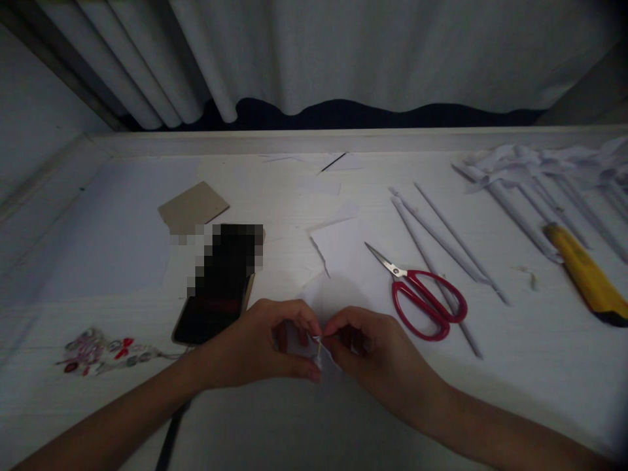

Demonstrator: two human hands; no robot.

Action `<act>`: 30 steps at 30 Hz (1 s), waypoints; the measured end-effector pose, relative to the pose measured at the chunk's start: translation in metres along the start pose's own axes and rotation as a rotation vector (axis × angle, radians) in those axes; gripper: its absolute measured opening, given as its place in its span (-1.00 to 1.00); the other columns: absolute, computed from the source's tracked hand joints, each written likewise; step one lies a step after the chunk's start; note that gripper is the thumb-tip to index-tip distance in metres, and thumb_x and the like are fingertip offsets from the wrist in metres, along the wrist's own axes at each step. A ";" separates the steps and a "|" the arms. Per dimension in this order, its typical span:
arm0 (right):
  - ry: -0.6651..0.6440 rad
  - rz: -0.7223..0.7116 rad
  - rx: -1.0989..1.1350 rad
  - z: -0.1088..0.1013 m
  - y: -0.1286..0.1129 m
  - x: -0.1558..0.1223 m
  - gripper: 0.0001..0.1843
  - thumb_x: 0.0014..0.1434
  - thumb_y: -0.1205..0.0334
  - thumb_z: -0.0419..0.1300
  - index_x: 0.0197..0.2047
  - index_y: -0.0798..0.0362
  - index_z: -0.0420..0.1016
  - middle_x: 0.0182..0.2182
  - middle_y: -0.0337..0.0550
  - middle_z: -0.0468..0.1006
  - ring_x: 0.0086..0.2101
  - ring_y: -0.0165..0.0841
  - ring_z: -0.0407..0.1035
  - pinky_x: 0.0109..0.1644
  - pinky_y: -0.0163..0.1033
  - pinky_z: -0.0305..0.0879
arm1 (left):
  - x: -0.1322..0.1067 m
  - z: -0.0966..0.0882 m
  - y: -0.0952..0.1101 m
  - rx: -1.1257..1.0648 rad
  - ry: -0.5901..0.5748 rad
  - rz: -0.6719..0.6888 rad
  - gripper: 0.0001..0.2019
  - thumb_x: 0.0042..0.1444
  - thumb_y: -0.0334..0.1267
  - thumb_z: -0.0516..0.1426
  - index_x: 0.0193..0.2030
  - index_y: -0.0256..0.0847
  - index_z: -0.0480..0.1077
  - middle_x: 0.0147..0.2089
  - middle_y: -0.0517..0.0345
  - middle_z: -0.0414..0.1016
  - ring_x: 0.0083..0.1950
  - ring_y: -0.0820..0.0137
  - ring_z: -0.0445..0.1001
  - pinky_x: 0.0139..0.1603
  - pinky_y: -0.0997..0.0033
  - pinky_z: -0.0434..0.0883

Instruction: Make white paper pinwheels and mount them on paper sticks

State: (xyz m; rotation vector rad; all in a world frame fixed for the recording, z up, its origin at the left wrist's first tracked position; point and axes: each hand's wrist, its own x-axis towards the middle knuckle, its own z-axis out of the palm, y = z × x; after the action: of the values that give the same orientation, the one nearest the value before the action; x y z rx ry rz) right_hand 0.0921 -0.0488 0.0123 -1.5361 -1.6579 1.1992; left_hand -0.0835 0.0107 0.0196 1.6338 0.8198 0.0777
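Observation:
My left hand [267, 347] and my right hand [375, 353] meet low in the middle of the white table [515, 366]. Both pinch a small piece of white paper [300, 342] wrapped round a thin pale stick [318, 353]. The fingers of both hands are closed on it. Just beyond the hands lies a torn white sheet [343, 255]. Red-handled scissors [422, 294] lie to the right of the hands, blades pointing up-left.
A dark phone [216, 294] lies left of the hands, with a beaded charm strap [98, 353] further left. A brown card [193, 206], several rolled paper tubes [441, 242], a paper heap [549, 163] and a yellow utility knife [586, 275] lie around. Curtains hang behind.

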 end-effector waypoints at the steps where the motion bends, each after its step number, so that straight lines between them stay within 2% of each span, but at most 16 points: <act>1: 0.001 0.000 -0.002 0.000 0.000 0.000 -0.84 -0.06 0.47 0.08 -0.40 0.07 0.42 -0.59 -0.31 0.40 -0.59 -0.53 0.23 -0.50 -0.42 0.14 | 0.000 0.000 0.000 0.003 0.001 0.005 -0.66 -0.22 -0.15 0.25 -0.29 -0.21 0.31 -0.35 0.26 0.39 -0.46 0.58 0.34 -0.48 0.62 0.30; 7: -0.011 0.018 0.013 -0.001 0.001 0.001 -0.86 -0.03 0.43 0.07 -0.39 0.08 0.41 -0.56 -0.27 0.42 -0.56 -0.50 0.27 -0.49 -0.40 0.17 | 0.001 0.000 0.000 0.064 -0.008 0.080 -0.75 -0.15 -0.14 0.21 -0.34 -0.22 0.36 -0.38 0.24 0.40 -0.43 0.54 0.34 -0.44 0.58 0.30; 30: -0.016 -0.006 0.025 0.001 0.003 -0.002 -0.87 0.01 0.43 0.07 -0.37 0.07 0.41 -0.52 -0.27 0.44 -0.54 -0.51 0.28 -0.49 -0.42 0.17 | 0.002 0.000 -0.003 0.075 -0.018 0.042 -0.74 -0.17 -0.12 0.21 -0.34 -0.22 0.40 -0.40 0.22 0.43 -0.47 0.55 0.34 -0.49 0.61 0.28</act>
State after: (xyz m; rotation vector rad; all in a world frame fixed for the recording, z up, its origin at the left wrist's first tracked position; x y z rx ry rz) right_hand 0.0933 -0.0508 0.0098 -1.5096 -1.6504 1.2274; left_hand -0.0838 0.0115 0.0159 1.7201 0.7830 0.0631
